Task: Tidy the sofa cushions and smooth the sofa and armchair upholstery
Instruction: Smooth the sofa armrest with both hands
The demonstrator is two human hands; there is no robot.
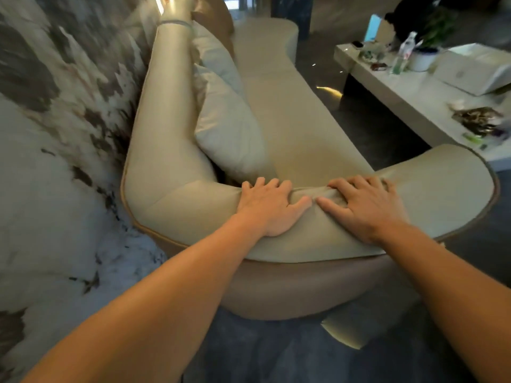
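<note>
Head view: on the near curved end of the sofa point(304, 134), the left hand point(272, 207) and right hand point(365, 207) lie flat, grip spread, thumbs nearly touching, the pale cushions point(226, 125) leaning against its backrest beyond them.

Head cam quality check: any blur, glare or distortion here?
Head view: strong wide-angle bending, so the sofa curves away; the marble wall at left is smeared with motion blur; left hand and right hand are fairly sharp; small glare spots on the dark floor; the coffee table clutter is soft.
</note>
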